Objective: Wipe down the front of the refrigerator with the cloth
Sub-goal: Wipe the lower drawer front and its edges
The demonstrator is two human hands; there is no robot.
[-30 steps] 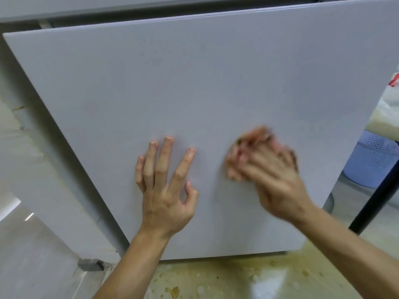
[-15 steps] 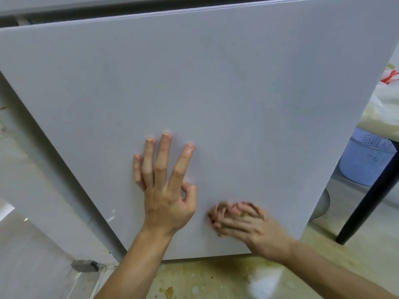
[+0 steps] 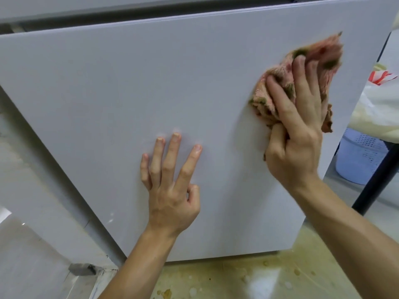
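Note:
The pale grey refrigerator door [image 3: 121, 100] fills most of the view. My left hand [image 3: 170, 186] rests flat on its lower middle with the fingers spread and straight. My right hand [image 3: 295, 134] presses a crumpled pink and green cloth [image 3: 319, 55] against the door near its upper right edge. Its fingers lie over the cloth and the thumb curls into the cloth's lower folds. Part of the cloth is hidden under the hand.
A stained, wet yellowish floor [image 3: 248, 279] lies below the door. At the right stand a light blue perforated basket [image 3: 362, 158], a black table leg [image 3: 375, 180] and white bags [image 3: 380, 108]. A grey wall panel [image 3: 32, 190] is at the left.
My right hand swept the cloth from the door's middle down to near its bottom edge, then up to the upper right. My left hand stayed flat on the door.

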